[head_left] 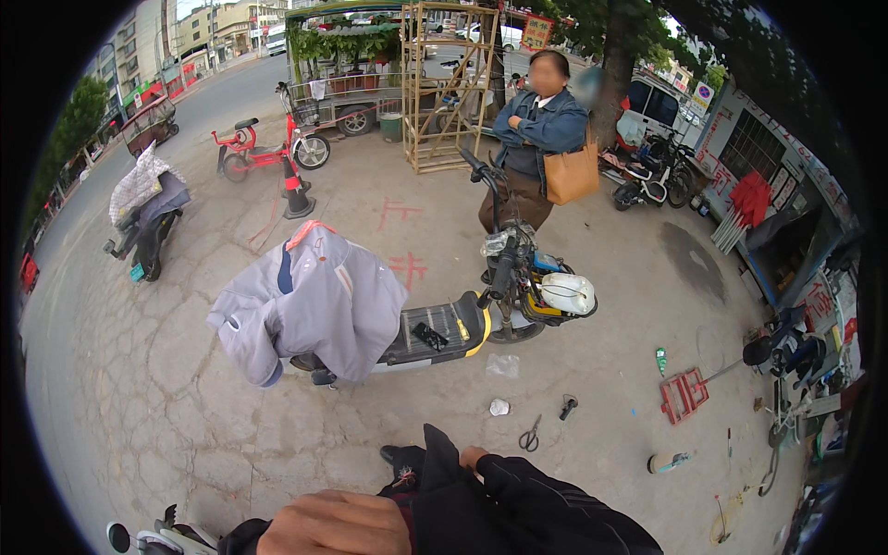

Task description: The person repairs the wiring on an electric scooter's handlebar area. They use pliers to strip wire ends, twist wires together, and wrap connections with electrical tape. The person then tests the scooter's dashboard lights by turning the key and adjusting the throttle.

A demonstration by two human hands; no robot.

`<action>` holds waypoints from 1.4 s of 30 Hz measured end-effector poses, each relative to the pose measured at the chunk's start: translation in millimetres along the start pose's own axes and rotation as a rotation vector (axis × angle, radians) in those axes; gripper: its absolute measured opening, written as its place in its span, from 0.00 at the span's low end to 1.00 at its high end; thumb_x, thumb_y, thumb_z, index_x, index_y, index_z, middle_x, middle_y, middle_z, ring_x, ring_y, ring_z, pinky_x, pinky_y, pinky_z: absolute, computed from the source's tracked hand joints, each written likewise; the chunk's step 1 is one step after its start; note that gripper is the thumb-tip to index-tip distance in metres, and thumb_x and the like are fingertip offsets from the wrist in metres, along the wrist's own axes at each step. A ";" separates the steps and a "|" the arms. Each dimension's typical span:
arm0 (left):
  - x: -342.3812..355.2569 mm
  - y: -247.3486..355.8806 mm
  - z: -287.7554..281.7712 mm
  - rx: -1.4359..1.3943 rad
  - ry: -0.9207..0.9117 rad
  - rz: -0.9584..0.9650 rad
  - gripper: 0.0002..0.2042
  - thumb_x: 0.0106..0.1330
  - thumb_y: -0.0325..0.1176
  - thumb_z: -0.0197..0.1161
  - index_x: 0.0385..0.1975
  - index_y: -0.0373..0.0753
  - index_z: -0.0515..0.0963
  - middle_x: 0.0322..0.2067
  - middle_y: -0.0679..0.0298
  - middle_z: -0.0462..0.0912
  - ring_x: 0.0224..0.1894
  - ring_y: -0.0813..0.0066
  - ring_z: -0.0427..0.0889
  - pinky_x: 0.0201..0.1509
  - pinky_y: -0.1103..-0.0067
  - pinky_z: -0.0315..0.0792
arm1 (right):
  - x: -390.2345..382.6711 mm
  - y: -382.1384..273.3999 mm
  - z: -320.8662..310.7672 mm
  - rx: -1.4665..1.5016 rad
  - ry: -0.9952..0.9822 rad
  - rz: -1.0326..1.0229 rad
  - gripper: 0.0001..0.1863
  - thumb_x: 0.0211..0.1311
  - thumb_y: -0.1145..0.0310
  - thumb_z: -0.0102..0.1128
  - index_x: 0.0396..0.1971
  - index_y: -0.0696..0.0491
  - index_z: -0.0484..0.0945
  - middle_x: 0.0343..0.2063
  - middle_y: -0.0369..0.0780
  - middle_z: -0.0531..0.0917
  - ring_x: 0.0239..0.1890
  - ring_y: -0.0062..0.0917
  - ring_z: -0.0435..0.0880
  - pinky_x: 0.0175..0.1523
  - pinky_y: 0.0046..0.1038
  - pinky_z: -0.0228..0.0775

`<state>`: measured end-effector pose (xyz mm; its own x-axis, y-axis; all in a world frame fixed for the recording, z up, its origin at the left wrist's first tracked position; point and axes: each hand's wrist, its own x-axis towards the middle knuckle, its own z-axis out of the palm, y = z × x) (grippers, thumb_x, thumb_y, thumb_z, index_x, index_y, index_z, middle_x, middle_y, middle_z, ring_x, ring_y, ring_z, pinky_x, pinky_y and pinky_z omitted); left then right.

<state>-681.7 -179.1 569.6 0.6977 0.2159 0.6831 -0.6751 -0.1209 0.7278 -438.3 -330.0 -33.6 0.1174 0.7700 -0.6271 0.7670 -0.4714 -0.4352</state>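
Note:
My left hand (333, 525) is at the bottom centre, fingers curled closed; what is inside is hidden. My right hand (470, 459), partly covered by the black sleeve, grips the edge of my black jacket (437, 483). Ahead stands a scooter (504, 277) with a grey cover (314, 305) over its rear. A small black part (430, 338) and a yellow tool (462, 328) lie on its deck. Below it lie scissors (530, 435), a black part (568, 407), a white lump (499, 407) and a clear bag (502, 364).
A person (546, 139) with crossed arms and a tan bag stands behind the scooter. A traffic cone (296, 194), red bike (277, 153) and draped scooter (148, 231) are back left. Red stand (684, 396), bikes (786, 370) and shop front line the right. A road runs left.

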 end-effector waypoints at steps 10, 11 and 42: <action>-10.9 -8.4 -5.3 -0.117 0.024 0.028 0.33 0.45 0.54 0.88 0.14 0.46 0.63 0.14 0.68 0.70 0.15 0.71 0.69 0.21 0.75 0.58 | 12.6 -12.1 -40.9 0.148 0.257 0.215 0.22 0.63 0.49 0.61 0.35 0.54 0.90 0.39 0.54 0.88 0.45 0.51 0.88 0.52 0.46 0.79; -11.8 -7.1 -6.9 -0.109 0.020 0.020 0.33 0.44 0.54 0.88 0.14 0.46 0.63 0.14 0.68 0.70 0.15 0.71 0.69 0.21 0.75 0.58 | 13.2 -11.9 -36.2 0.127 0.254 0.248 0.22 0.62 0.48 0.62 0.32 0.54 0.91 0.35 0.53 0.88 0.41 0.50 0.88 0.49 0.46 0.80; -24.6 -9.4 -28.7 -0.078 -0.323 -0.124 0.27 0.37 0.60 0.86 0.11 0.50 0.74 0.12 0.74 0.71 0.14 0.73 0.70 0.19 0.75 0.58 | 17.1 -35.2 -47.1 -0.034 0.047 0.056 0.23 0.58 0.49 0.63 0.36 0.56 0.90 0.39 0.54 0.88 0.46 0.53 0.87 0.53 0.48 0.78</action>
<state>-699.4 -155.4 544.3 0.8067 -0.0945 0.5834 -0.5884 -0.0364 0.8078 -433.6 -280.0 1.5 0.1898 0.7623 -0.6187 0.7795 -0.5002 -0.3771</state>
